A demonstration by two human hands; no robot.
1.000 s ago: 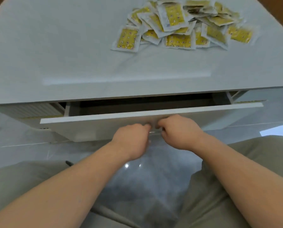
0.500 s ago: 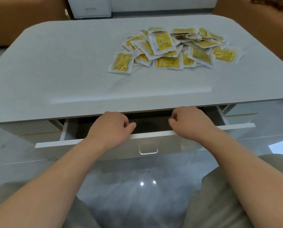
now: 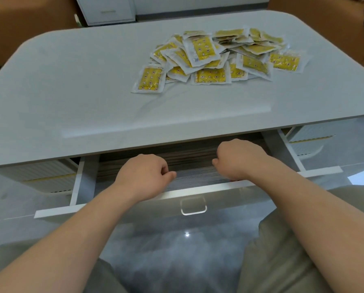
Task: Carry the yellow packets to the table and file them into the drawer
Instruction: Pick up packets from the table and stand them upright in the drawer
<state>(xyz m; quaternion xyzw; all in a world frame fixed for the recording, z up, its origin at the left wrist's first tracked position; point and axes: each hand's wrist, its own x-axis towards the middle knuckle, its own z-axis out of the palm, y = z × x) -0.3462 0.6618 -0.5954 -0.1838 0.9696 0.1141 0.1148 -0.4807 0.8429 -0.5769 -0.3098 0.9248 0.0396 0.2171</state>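
Observation:
A heap of yellow packets [image 3: 217, 58] in clear wrappers lies on the far right part of the white table top [image 3: 75, 98]. Under the table's near edge the white drawer [image 3: 215, 194] stands partly pulled out, showing a striped grey bottom with no packets on the part I can see. My left hand [image 3: 144, 176] and my right hand [image 3: 239, 158] reach over the drawer's front panel. Their fingers curl down behind its top edge, one hand on each side of the small clear handle [image 3: 193, 206].
My knees in olive trousers [image 3: 282, 250] flank a glossy grey floor below the drawer. Ribbed white table supports [image 3: 48, 176] stand at both sides of the drawer. A white cabinet [image 3: 107, 9] and brown furniture sit behind the table.
Both hands left the handle and took hold of the front panel's top edge. The drawer has slid further out toward me, and the view has tilted up.

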